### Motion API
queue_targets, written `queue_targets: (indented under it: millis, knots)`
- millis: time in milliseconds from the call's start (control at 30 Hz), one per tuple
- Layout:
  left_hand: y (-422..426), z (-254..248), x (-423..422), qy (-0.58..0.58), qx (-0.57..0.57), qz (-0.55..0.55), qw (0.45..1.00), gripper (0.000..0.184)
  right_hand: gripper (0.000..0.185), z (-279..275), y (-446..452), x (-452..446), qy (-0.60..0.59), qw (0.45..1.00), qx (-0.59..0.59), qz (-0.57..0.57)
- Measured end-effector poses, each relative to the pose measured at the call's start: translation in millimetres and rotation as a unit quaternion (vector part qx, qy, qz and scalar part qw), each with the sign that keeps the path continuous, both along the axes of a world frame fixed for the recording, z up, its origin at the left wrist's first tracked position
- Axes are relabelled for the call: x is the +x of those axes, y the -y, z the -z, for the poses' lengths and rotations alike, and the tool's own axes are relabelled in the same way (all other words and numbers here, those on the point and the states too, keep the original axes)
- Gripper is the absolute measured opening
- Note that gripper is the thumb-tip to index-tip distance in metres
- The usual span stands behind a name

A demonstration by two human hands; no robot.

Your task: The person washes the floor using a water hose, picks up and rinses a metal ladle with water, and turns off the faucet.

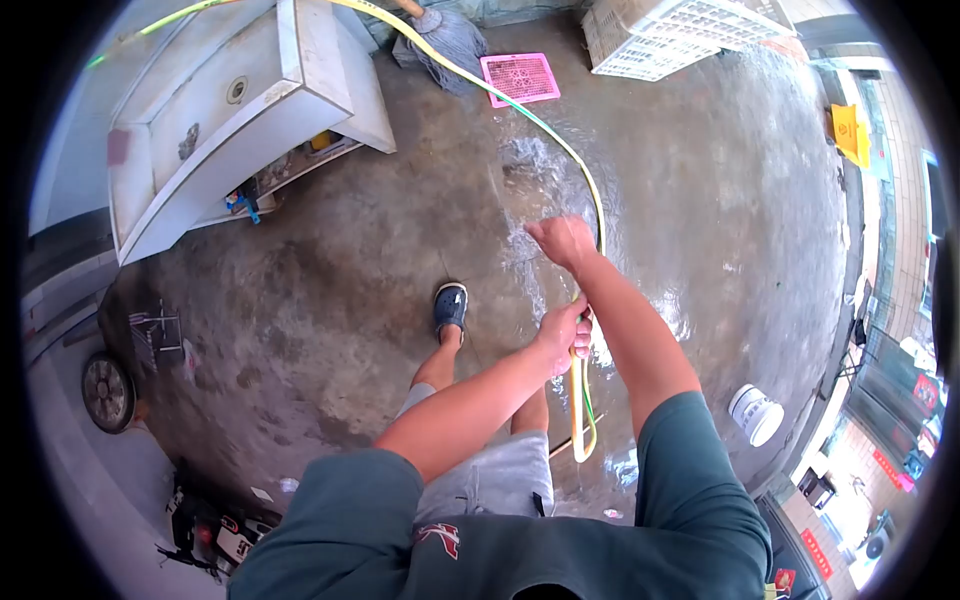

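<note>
A yellow-green hose [560, 143] runs from the upper left in a curve down to my hands. My left hand [566, 335] is closed round the hose in front of my body, and a loop of it hangs below that hand. Farther forward, my right hand [562, 242] is closed beside the hose's curve, with water spraying onto the floor just left of it. What its fingers hold is hidden. Wet patches shine on the concrete floor [640, 200] around both hands.
At the upper left stands a white sink unit [220, 110]. A grey mop [450, 50], a pink basket [520, 80] and a white crate [650, 40] are at the top. A white bucket [756, 415] lies at right, a wheel [107, 392] at left. My shoe [451, 306] is mid-floor.
</note>
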State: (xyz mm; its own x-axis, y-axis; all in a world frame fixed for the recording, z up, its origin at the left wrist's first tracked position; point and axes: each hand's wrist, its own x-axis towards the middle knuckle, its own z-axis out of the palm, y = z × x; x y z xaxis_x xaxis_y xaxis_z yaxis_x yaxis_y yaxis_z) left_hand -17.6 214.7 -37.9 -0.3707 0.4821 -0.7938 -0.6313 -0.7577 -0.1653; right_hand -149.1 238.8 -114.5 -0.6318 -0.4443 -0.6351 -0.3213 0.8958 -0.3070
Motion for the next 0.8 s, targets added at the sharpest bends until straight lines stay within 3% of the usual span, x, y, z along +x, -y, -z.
queue_targets:
  millis: [67,167,200,233,333,367,467,500,533,567,633,700,733,767,800]
  knots:
    - [4,6,1,-0.013,0.013,0.007,1.000,0.030,0.044,0,5,-6,0.013,0.999,0.027,-0.039]
    - [8,2,3,-0.028,0.021,0.018,0.999,0.031,0.043,46,-13,6,-0.019,0.998,-0.052,0.022]
    - [9,2,5,-0.039,0.026,0.016,0.999,0.031,0.043,53,-19,10,0.055,0.982,-0.100,0.151]
    - [10,4,7,-0.049,0.030,0.014,0.998,0.031,0.042,55,-23,17,0.128,0.941,-0.145,0.278]
    - [12,30,-1,-0.023,0.001,-0.040,0.999,0.029,0.037,52,-46,52,0.255,0.738,-0.268,0.565]
    - [14,36,-7,-0.021,-0.006,-0.054,0.998,0.029,0.033,19,-57,65,0.317,0.691,-0.272,0.590]
    - [23,58,-32,-0.009,-0.050,-0.083,0.995,0.028,0.037,-28,-56,126,0.312,0.542,-0.380,0.682]
    - [25,69,-38,0.003,-0.080,-0.081,0.993,0.028,0.042,-55,-67,136,0.359,0.591,-0.327,0.644]
    - [25,85,-42,0.013,-0.113,-0.078,0.990,0.025,0.045,-61,-78,152,0.377,0.591,-0.363,0.614]
    - [27,86,-45,0.015,-0.117,-0.049,0.992,0.017,0.041,-69,-73,166,0.288,0.644,-0.332,0.626]
    - [24,100,-49,-0.110,-0.223,0.010,0.968,0.011,0.034,-84,-72,178,0.227,0.825,-0.168,0.489]
    - [37,118,-63,-0.043,-0.218,-0.042,0.974,0.008,0.028,-85,-67,193,0.231,0.782,-0.224,0.534]
    - [43,144,-67,-0.089,-0.191,-0.021,0.977,0.011,0.027,-94,-65,191,0.242,0.760,-0.242,0.553]
    - [51,139,-71,-0.088,-0.166,-0.019,0.982,0.023,0.026,-100,-64,187,0.252,0.737,-0.262,0.571]
    - [56,132,-71,-0.097,-0.201,0.044,0.974,0.028,0.026,-102,-68,180,0.296,0.652,-0.310,0.626]
